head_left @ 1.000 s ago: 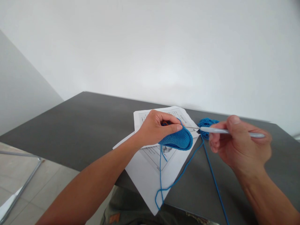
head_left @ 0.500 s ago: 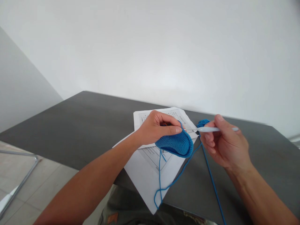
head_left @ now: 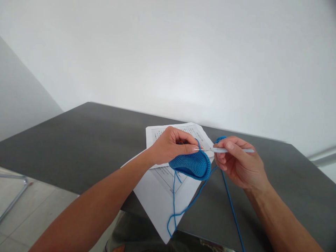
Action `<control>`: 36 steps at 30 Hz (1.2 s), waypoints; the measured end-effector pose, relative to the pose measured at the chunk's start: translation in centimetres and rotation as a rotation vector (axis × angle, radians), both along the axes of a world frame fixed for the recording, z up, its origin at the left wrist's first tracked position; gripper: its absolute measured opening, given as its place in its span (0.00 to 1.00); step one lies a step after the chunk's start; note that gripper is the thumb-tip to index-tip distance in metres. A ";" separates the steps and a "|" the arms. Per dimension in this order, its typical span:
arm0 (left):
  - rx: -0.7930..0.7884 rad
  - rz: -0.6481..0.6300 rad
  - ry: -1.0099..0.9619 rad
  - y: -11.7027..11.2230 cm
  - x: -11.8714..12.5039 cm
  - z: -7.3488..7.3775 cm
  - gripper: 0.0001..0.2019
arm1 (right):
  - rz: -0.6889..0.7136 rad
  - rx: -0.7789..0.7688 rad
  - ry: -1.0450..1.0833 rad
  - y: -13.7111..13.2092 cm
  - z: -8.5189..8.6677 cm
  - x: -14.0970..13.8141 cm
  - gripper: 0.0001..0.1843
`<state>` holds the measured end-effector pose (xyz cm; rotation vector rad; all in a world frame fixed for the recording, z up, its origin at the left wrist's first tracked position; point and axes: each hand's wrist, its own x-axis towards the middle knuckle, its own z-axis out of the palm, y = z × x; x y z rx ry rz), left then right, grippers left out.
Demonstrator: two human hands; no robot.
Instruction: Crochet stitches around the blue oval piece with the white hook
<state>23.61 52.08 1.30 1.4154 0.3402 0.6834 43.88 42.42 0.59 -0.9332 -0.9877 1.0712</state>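
Observation:
My left hand (head_left: 174, 145) pinches the upper edge of a blue crocheted piece (head_left: 193, 164), rounded and ridged with a raised rim. In my right hand (head_left: 240, 161) is a crochet hook (head_left: 220, 150) with a pale handle, held nearly level like a pencil. Its thin metal shaft lies at the piece's top edge, its tip close to my left thumb. Blue yarn (head_left: 201, 191) runs from the piece in a loose loop, and another strand (head_left: 232, 206) drops from below my right hand past the table's front edge. A bit of orange shows behind my left fingers.
Printed paper sheets (head_left: 154, 189) lie under the work, one corner hanging over the front edge of the dark table (head_left: 105, 140). A bundle of blue yarn (head_left: 220, 139) sits behind my right hand. A white wall (head_left: 168, 63) rises behind the table.
My right hand has come left, bringing the hook's tip further over the piece's edge towards my left thumb. The whole view has shifted slightly.

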 end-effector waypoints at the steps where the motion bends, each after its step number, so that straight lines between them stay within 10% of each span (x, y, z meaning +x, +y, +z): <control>1: 0.006 0.007 0.000 0.0 0.0 0.0 0.08 | 0.007 0.005 0.001 0.0 0.0 0.0 0.14; 22: -0.067 0.098 0.023 -0.4 0.1 0.2 0.37 | -0.059 0.094 0.023 0.2 -0.6 -0.3 0.14; 36: 0.163 0.279 0.095 -0.7 0.3 0.1 0.34 | -0.177 0.261 -0.314 -0.4 -0.2 1.4 0.08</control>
